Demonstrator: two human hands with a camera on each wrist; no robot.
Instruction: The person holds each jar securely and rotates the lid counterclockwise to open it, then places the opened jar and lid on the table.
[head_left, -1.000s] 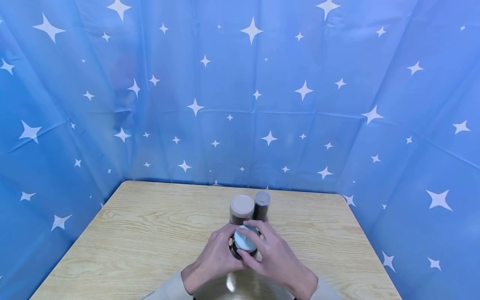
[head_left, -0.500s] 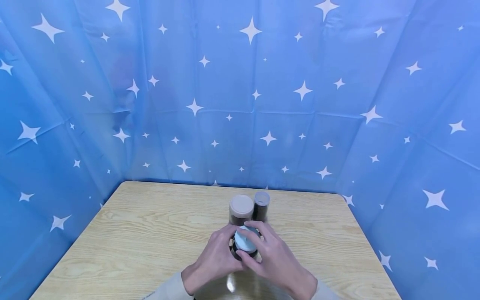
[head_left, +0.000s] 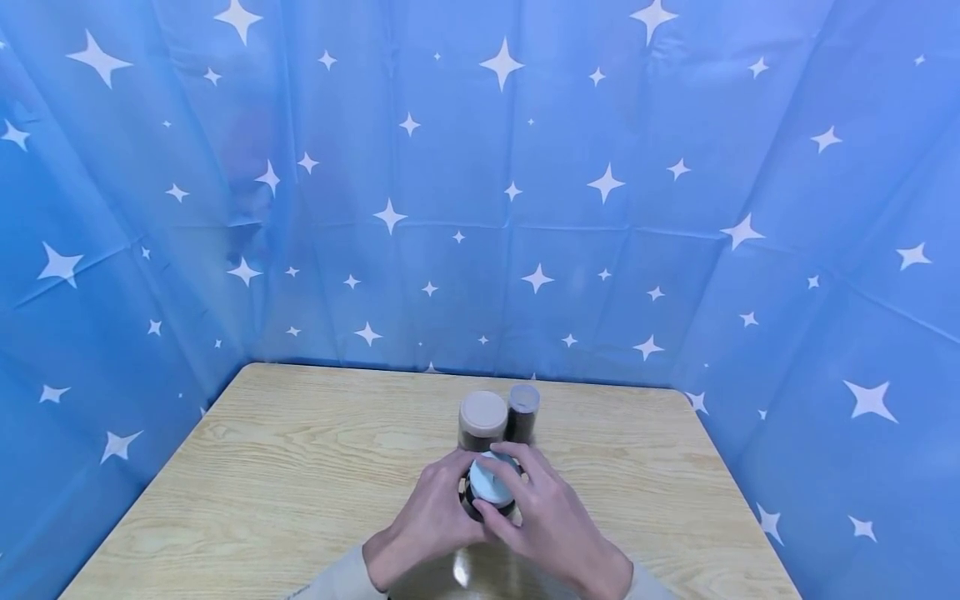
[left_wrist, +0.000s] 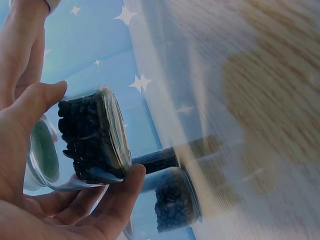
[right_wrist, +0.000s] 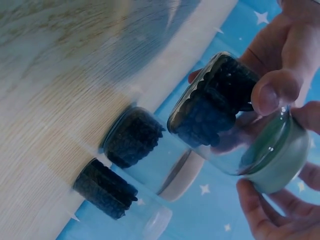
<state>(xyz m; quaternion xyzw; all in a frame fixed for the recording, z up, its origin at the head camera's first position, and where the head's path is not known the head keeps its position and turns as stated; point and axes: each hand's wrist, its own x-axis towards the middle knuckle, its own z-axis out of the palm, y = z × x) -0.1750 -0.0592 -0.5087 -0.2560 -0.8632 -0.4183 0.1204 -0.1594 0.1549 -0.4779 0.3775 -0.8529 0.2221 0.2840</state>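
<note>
Jar [head_left: 483, 414] and canister [head_left: 522, 415] on wooden-looking table [head_left: 315, 450]

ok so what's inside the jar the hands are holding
Dark, bean-like pieces fill part of the held jar, with clear space between them and the lid. The left hand covers some of the jar, and the outer pieces hide those further in.

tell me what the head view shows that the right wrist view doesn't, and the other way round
Only the head view: the rounded far corners of the table.

Only the right wrist view: the lower end of the held jar and separate dark pieces inside.

Both: table, left grip, right grip, pale lid, wider jar, narrower jar, starry curtain.
</note>
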